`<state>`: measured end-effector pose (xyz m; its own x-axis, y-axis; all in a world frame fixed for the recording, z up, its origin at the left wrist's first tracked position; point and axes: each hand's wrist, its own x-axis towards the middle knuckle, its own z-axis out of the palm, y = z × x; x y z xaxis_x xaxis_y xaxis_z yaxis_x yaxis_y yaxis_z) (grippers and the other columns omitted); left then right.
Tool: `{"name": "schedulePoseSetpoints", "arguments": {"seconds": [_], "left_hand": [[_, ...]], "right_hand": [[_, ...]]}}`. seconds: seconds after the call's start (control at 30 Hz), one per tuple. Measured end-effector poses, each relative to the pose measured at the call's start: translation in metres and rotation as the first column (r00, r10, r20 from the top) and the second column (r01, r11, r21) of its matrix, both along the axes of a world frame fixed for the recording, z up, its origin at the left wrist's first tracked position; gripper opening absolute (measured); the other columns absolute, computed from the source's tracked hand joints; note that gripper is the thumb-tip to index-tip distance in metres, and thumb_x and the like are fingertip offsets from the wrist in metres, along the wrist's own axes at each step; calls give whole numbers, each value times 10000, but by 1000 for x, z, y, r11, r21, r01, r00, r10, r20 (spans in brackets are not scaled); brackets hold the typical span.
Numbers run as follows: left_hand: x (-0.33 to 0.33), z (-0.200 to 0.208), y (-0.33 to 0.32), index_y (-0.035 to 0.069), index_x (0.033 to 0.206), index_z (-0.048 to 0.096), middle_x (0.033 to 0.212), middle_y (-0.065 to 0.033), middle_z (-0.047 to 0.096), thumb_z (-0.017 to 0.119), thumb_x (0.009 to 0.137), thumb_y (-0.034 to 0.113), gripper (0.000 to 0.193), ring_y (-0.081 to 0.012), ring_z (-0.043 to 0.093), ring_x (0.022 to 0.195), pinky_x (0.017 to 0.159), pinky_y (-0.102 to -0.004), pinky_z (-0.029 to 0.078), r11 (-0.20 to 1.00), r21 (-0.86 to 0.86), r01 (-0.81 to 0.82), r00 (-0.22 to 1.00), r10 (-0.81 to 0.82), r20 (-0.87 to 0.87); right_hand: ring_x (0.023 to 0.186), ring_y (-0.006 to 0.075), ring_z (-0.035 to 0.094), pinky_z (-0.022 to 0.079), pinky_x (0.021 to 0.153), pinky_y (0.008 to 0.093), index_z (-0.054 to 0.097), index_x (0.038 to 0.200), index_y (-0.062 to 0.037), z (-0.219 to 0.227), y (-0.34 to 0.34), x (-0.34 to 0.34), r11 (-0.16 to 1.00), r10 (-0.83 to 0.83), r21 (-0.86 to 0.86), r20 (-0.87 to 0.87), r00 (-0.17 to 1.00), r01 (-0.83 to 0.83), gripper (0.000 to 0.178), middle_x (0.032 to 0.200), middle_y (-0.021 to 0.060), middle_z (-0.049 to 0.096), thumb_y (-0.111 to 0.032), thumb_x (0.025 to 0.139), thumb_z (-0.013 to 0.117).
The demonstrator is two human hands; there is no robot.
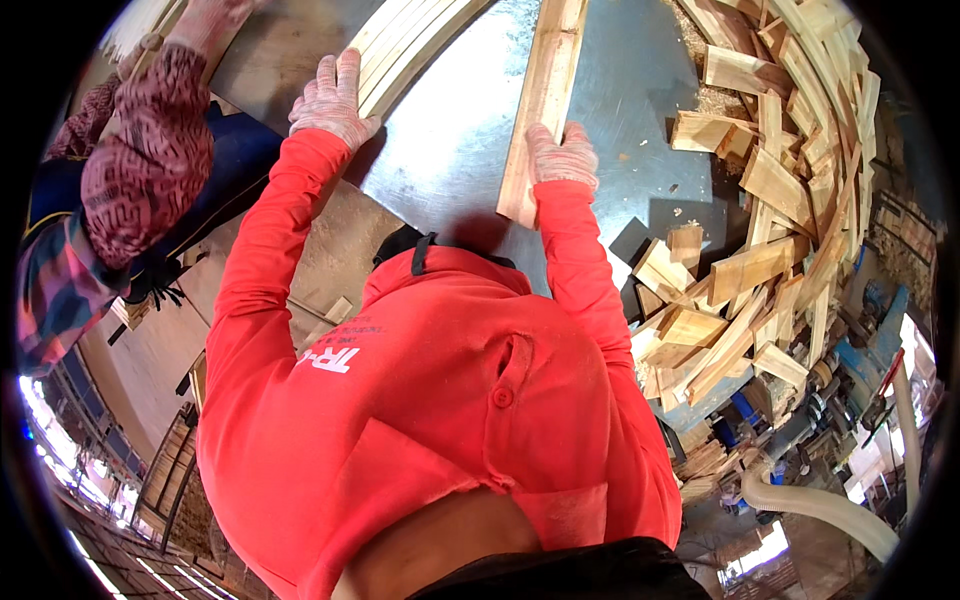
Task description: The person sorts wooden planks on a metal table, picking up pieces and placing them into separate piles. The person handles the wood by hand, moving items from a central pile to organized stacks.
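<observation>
My left hand, in a pale, reddish-flecked work glove, lies against the near end and left side of a bundle of light wooden strips. Its fingers are stretched out along the wood. The strips lie side by side and run away toward the upper edge. To the right, my right hand, gloved the same way, holds the near part of a single wooden board by its right edge. My thumb is on top of the board; the fingertips are partly hidden. Both lie over a shiny metal tabletop.
A large heap of wood offcuts covers the right side, with sawdust around it. On the left is a co-worker's patterned sleeve and gloved hand. A pale flexible hose and machinery stand at lower right.
</observation>
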<state>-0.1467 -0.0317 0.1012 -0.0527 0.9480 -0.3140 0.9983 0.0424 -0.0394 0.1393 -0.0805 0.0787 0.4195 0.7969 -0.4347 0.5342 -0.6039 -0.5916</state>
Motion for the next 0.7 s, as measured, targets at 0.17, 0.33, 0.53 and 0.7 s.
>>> {"name": "schedulePoseSetpoints", "arguments": {"seconds": [0.17,0.33,0.53,0.7], "left_hand": [[13,20,-9,63,1448,263,1457,-226,325,771,711,322,931,-381,422,1280,1012,-522,384,898,372,236,963,-269,37],[114,104,-9,73,1364,446,1378,-200,447,826,570,281,904,-393,445,1254,1058,-568,326,480,771,417,537,-815,217],[196,116,-2,116,1143,608,888,-115,679,737,750,321,461,-271,671,833,696,-408,528,707,115,697,691,-706,155],[149,45,-31,62,1084,612,925,-213,659,612,860,421,423,-399,638,884,759,-468,502,958,-49,282,828,-217,517]], "right_hand": [[933,397,627,498,815,451,602,1086,-55,49,-9,41,990,143,-48,294,945,-135,417,989,195,669,-371,820,656],[684,287,638,501,581,425,604,890,-118,104,-43,151,723,391,152,714,581,-674,186,756,78,645,-260,794,676],[697,254,646,525,589,367,626,945,-80,158,-53,219,386,553,98,771,315,-917,286,783,61,653,-240,731,726],[1290,372,428,377,1047,425,335,1432,-31,101,-17,323,931,-107,281,821,560,-234,952,1416,218,410,-602,745,663]]}}
